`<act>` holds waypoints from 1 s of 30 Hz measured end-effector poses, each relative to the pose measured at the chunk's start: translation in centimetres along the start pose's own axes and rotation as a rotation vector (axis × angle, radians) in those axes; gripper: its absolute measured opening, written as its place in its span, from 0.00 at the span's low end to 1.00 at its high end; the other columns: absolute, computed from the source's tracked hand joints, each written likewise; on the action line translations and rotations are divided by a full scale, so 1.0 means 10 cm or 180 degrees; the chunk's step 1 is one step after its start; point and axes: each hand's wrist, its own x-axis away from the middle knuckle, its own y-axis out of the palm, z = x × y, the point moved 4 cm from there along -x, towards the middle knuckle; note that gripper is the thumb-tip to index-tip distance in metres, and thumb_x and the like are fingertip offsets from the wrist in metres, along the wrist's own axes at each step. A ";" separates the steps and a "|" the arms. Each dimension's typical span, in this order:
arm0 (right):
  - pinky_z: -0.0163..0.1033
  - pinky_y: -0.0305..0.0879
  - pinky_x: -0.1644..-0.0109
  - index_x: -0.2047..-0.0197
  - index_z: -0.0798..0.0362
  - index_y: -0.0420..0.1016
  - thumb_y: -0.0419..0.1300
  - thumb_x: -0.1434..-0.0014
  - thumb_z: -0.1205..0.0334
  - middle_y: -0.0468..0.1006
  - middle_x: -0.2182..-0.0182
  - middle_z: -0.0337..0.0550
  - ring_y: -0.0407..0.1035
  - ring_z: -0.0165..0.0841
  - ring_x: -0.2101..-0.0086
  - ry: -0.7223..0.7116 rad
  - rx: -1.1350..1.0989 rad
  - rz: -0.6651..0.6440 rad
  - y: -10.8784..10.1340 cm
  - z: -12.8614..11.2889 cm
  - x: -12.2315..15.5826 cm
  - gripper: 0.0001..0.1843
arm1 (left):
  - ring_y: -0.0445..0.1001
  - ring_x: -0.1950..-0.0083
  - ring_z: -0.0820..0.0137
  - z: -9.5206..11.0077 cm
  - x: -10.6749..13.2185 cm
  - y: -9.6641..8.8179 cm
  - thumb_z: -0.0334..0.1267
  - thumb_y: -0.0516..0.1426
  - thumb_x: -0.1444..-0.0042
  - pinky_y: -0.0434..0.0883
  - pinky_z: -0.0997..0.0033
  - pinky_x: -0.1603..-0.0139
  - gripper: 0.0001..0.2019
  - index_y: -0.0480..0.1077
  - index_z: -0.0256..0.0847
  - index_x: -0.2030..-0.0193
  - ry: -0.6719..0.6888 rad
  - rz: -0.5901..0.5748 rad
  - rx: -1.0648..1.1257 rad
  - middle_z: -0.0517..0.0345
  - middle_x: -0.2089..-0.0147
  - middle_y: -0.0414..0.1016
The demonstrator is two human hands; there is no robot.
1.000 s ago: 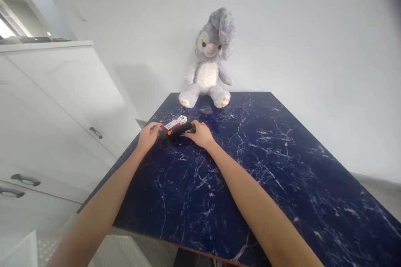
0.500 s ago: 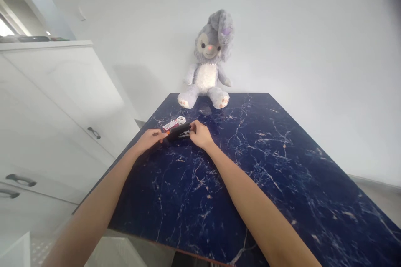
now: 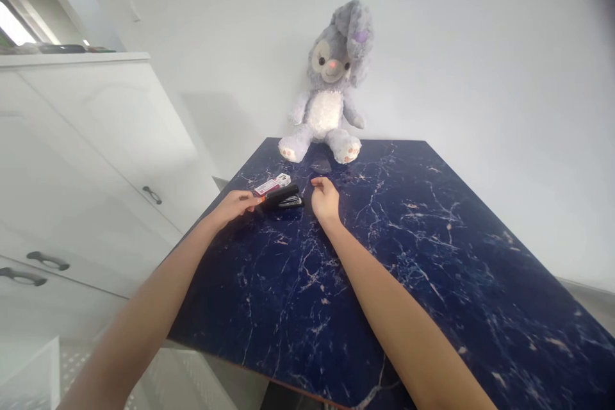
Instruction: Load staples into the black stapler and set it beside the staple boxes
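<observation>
A black stapler with an orange part near its rear lies at a slant on the dark blue marbled table. Its upper arm is raised from the base, and metal shows between them at the right end. My left hand pinches the rear end of the stapler. Just right of the stapler's front, apart from it, is my right hand, its fingers curled in. Whatever those fingers may hold is hidden. Directly behind the stapler sits a small white and dark pink box.
A grey plush toy sits against the wall at the table's far edge. By its feet lies a dark flat object that I cannot identify. White cabinets with dark handles stand along the left side.
My right hand has come off the stapler's front and moved right. The stapler's metal front now shows. My left hand keeps its hold, and the view has shifted slightly.
</observation>
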 end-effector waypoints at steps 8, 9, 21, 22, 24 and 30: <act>0.42 0.65 0.45 0.63 0.52 0.79 0.46 0.50 0.78 0.78 0.59 0.47 0.70 0.40 0.55 -0.0382 0.0626 -0.0047 -0.04 -0.15 0.09 0.23 | 0.63 0.77 0.74 -0.04 -0.01 0.00 0.58 0.64 0.51 0.58 0.73 0.74 0.22 0.67 0.40 0.77 0.0030 0.0024 0.0067 0.61 0.76 0.71; 0.42 0.64 0.46 0.64 0.52 0.79 0.46 0.50 0.78 0.78 0.59 0.47 0.70 0.40 0.55 -0.0385 0.0657 -0.0041 -0.04 -0.17 0.10 0.23 | 0.63 0.77 0.74 -0.04 -0.02 0.00 0.57 0.64 0.51 0.58 0.73 0.75 0.22 0.67 0.40 0.77 0.0038 0.0020 0.0081 0.61 0.76 0.70; 0.43 0.60 0.51 0.67 0.51 0.81 0.51 0.48 0.78 0.77 0.57 0.48 0.65 0.41 0.57 -0.0746 0.1316 -0.0221 0.04 -0.19 0.18 0.19 | 0.62 0.77 0.75 -0.09 -0.03 0.03 0.53 0.63 0.46 0.57 0.74 0.74 0.22 0.63 0.40 0.79 0.0202 0.0145 0.0153 0.64 0.80 0.65; 0.44 0.60 0.52 0.67 0.50 0.81 0.53 0.47 0.77 0.77 0.56 0.48 0.64 0.42 0.57 -0.0863 0.1520 -0.0271 0.05 -0.21 0.20 0.18 | 0.62 0.77 0.74 -0.10 -0.03 0.03 0.52 0.62 0.45 0.58 0.74 0.73 0.21 0.64 0.41 0.79 0.0243 0.0273 0.0173 0.64 0.79 0.65; 0.47 0.59 0.52 0.65 0.51 0.81 0.55 0.44 0.76 0.76 0.54 0.51 0.63 0.45 0.55 -0.1190 0.2010 -0.0226 0.05 -0.26 0.24 0.15 | 0.66 0.75 0.73 -0.14 -0.04 0.02 0.53 0.59 0.42 0.62 0.73 0.72 0.18 0.70 0.41 0.74 0.0286 0.0618 0.0178 0.62 0.75 0.71; 0.51 0.57 0.49 0.56 0.55 0.77 0.54 0.40 0.73 0.76 0.56 0.57 0.63 0.49 0.54 -0.1905 0.2685 0.0003 -0.11 -0.37 0.28 0.12 | 0.73 0.40 0.59 -0.09 -0.07 0.06 0.49 0.53 0.34 0.70 0.59 0.41 0.22 0.71 0.48 0.36 0.1010 0.0990 -0.0630 0.52 0.34 0.71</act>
